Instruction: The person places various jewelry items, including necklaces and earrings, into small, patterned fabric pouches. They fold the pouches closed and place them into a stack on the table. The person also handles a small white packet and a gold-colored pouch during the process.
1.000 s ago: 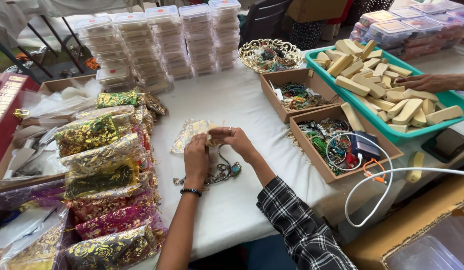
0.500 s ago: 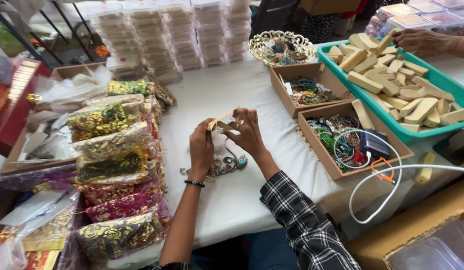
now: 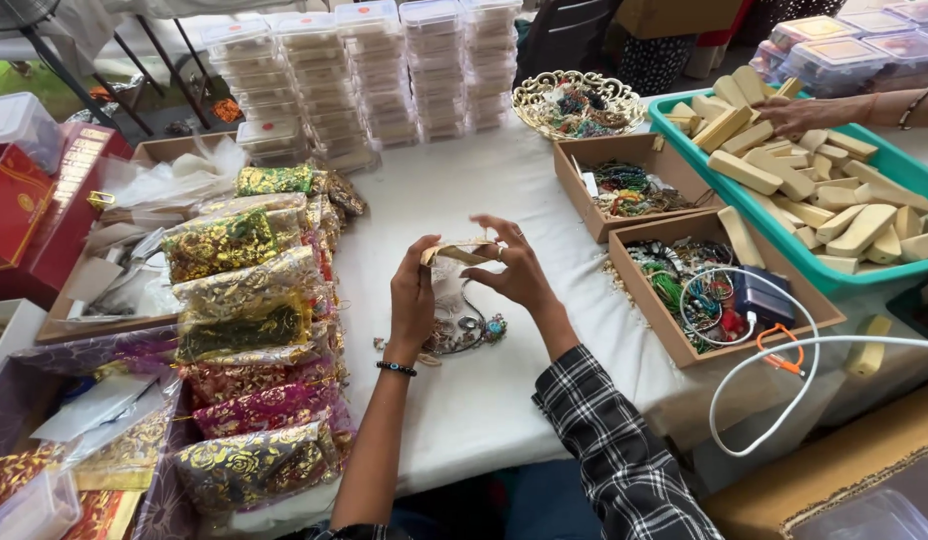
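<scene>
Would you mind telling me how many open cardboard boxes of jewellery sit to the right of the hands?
2. One cardboard box lies nearer the gold wire basket; the other cardboard box lies nearer the viewer, holding a white cable. More may be out of frame.

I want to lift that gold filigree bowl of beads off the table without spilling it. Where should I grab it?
Take the gold filigree bowl by its flared openwork rim, one hand on each side, probably from the near side. It sits upright on the white tablecloth, wide and shallow, with stacked clear boxes close behind and a cardboard tray in front, so lift straight up.
</scene>
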